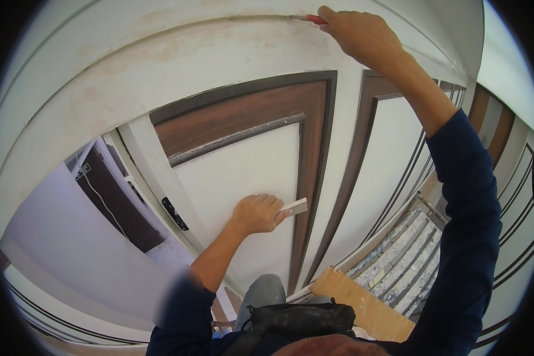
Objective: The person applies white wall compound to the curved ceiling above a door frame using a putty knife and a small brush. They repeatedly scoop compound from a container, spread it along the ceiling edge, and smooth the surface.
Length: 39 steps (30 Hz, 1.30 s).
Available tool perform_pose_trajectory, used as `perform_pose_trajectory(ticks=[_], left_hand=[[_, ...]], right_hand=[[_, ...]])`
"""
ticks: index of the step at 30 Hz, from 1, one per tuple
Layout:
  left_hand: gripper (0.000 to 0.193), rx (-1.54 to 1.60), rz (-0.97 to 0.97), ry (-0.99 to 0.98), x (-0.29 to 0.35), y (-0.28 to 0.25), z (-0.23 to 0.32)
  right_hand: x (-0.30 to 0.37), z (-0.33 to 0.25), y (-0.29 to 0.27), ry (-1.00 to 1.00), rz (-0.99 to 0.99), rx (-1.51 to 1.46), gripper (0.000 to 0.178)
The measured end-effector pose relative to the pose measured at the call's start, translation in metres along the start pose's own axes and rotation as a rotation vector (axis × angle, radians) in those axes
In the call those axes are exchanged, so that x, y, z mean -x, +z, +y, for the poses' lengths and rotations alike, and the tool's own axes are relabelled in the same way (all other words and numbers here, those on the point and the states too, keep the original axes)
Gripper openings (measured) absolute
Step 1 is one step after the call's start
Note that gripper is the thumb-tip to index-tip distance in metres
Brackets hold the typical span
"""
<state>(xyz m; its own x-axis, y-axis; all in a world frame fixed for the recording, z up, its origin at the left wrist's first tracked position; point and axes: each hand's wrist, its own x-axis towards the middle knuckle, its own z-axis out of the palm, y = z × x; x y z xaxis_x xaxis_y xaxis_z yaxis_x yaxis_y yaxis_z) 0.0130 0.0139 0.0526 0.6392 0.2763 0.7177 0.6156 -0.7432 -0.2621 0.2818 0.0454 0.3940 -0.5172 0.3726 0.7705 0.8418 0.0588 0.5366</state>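
My right hand (pixel 365 38) is raised high at the upper middle, its fingers closed round a red-handled tool (pixel 316 19). A thin metal end of the tool meets the long groove in the white wall band (pixel 231 50), where brownish smudges mark the paint. Lower down, my left hand (pixel 258 213) grips a flat, pale rectangular piece (pixel 295 207) whose far end sticks out to the right. That hand is in front of a white panel (pixel 243 172) framed in brown and dark trim (pixel 311 154); whether it touches the panel I cannot tell.
On the left, a doorway with a black latch plate (pixel 174 213) opens toward a dark door (pixel 118 202). At lower right are a tan board (pixel 362 302) and a slatted platform (pixel 397 255) splattered with white. A black bag (pixel 302 318) is at my waist.
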Motion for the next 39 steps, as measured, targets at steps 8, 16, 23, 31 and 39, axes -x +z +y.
perform_pose_trajectory(ticks=[8,16,23,31,39], left_hand=[[0.025,0.003,0.022,-0.005,0.001,0.0,0.0],[0.026,0.025,0.014,-0.001,0.0,-0.003,0.0],[0.026,0.021,0.011,-0.01,0.001,-0.001,0.0],[0.025,0.042,0.034,-0.006,0.0,-0.002,0.0],[0.025,0.035,0.023,-0.022,0.002,-0.001,0.0]], right_hand=[[-0.002,-0.027,-0.055,0.031,-0.233,-0.219,0.022],[0.002,-0.019,-0.046,0.039,-0.209,-0.129,0.024],[-0.003,-0.032,-0.05,-0.013,-0.158,-0.136,0.028],[0.002,-0.019,-0.036,0.007,-0.121,-0.135,0.025],[0.004,-0.025,-0.043,-0.003,-0.113,-0.117,0.024]])
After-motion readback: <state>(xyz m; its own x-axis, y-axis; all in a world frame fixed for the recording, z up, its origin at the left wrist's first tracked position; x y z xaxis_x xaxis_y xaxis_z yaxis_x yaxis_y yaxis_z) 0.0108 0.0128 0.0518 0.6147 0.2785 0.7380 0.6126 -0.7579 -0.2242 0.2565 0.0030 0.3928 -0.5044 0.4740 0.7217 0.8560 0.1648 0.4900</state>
